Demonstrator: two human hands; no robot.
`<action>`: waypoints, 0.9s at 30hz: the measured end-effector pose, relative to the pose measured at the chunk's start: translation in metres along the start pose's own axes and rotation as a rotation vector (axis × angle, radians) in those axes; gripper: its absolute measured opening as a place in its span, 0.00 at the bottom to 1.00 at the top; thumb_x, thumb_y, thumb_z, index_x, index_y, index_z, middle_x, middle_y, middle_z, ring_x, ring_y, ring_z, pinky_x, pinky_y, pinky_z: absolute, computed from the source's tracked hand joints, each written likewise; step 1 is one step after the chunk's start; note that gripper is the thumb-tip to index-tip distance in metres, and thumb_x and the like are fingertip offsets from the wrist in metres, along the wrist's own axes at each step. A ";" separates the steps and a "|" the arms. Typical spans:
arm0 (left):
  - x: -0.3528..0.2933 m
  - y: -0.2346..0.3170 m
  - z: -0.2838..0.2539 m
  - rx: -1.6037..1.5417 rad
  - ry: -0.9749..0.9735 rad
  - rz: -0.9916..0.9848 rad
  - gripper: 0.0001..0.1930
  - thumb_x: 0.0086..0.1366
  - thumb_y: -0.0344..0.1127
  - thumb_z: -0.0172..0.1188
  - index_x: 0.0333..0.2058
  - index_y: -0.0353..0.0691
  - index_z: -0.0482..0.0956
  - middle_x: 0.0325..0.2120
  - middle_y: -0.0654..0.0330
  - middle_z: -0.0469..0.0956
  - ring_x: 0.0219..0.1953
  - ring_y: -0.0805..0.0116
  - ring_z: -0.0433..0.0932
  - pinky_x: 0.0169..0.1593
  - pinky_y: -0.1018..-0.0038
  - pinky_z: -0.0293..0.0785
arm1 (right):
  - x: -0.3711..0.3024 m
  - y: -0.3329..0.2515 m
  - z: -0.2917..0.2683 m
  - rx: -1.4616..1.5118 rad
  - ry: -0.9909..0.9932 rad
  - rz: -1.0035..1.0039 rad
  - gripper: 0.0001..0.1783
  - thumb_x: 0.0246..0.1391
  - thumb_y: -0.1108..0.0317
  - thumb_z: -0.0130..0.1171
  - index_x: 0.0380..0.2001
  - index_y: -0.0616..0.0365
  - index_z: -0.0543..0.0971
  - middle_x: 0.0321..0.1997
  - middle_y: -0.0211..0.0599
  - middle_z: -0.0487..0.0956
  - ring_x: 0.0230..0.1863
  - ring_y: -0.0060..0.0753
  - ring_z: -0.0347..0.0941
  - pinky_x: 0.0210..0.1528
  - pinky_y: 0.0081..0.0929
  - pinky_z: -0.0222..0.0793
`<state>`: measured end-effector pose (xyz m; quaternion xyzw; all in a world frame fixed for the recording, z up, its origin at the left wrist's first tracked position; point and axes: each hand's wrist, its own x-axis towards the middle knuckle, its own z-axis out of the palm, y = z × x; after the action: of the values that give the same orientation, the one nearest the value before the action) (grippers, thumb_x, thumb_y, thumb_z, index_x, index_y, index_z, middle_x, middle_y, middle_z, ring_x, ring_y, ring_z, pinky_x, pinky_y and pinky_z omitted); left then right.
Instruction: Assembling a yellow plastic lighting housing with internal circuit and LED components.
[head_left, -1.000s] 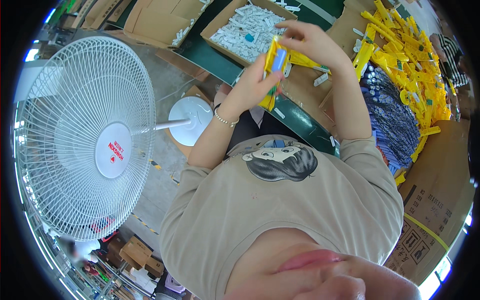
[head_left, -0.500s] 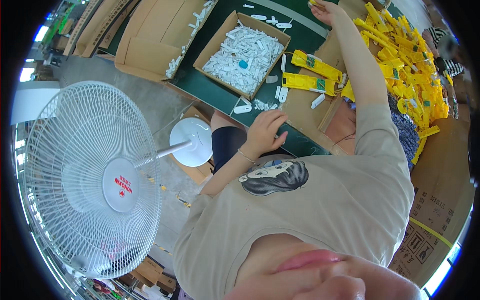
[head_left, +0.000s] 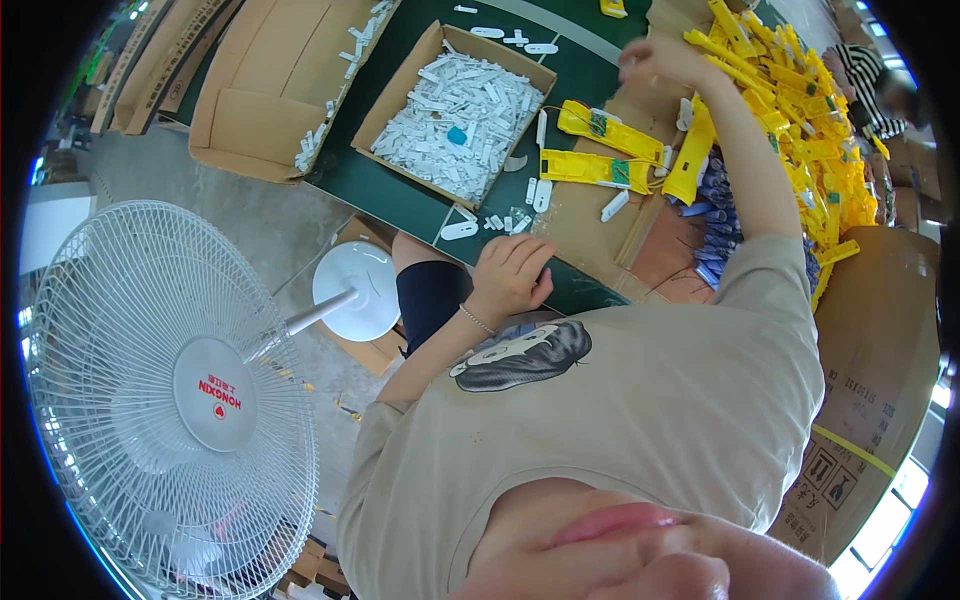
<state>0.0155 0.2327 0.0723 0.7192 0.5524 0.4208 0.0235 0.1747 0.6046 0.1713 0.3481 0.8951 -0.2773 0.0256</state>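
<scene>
Resting palm down at the near edge of a dark green tabletop (head_left: 372,195), head view: one bare left hand (head_left: 508,278), wrist ringed by a pale beaded bracelet (head_left: 477,320), fingers loosely bent, nothing seen in its grasp. One bare right hand (head_left: 668,62), blurred, extended well ahead and to the right of the left, fingers curled; whether anything is held cannot be told. Past its fingertips, apart from them: one short yellow plastic piece (head_left: 613,8). Between the hands: two long yellow plastic casings (head_left: 630,136) with thin wires and a small green circuit board (head_left: 598,124) showing in the farther one, untouched. Near the right forearm: a third yellow casing (head_left: 690,160) and a bundle of dark blue cylinders (head_left: 715,222). Right of the right hand: a large heap of yellow plastic parts (head_left: 800,130). Ahead of the left hand: a shallow brown cardboard box (head_left: 393,107) of small white plastic parts (head_left: 450,100), one teal scrap (head_left: 457,135) on top. Just ahead-left of the same hand: a white oval plate (head_left: 460,231). Step, as judged: a pause between casings for the left, a far reach for the right. Next move, as judged: handling a casing would call for a light grip along its sides, clear of wires and board.
</scene>
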 end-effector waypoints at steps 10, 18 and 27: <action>0.004 0.005 0.001 -0.041 0.057 0.005 0.15 0.45 0.29 0.58 0.36 0.41 0.77 0.32 0.60 0.76 0.39 0.61 0.74 0.45 0.67 0.68 | -0.091 -0.084 0.043 -0.456 0.056 0.082 0.24 0.41 0.61 0.62 0.43 0.59 0.75 0.42 0.50 0.76 0.46 0.50 0.72 0.49 0.37 0.68; 0.050 0.026 -0.055 -0.593 0.477 -0.273 0.14 0.59 0.24 0.48 0.44 0.28 0.71 0.41 0.52 0.74 0.41 0.65 0.73 0.47 0.71 0.68 | -0.183 -0.222 -0.021 -1.068 0.541 -0.665 0.10 0.49 0.67 0.57 0.38 0.49 0.76 0.47 0.42 0.70 0.52 0.46 0.67 0.51 0.53 0.65; 0.079 0.044 -0.081 -1.518 -0.102 -0.253 0.26 0.70 0.49 0.34 0.58 0.35 0.56 0.42 0.52 0.72 0.42 0.67 0.75 0.45 0.72 0.72 | -0.188 -0.255 0.025 -0.259 0.584 -0.580 0.24 0.47 0.66 0.58 0.50 0.45 0.74 0.62 0.46 0.61 0.62 0.53 0.58 0.61 0.47 0.55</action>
<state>0.0013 0.2456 0.1922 0.4560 0.1888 0.6447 0.5838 0.1508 0.3229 0.3173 0.1400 0.9530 -0.0483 -0.2641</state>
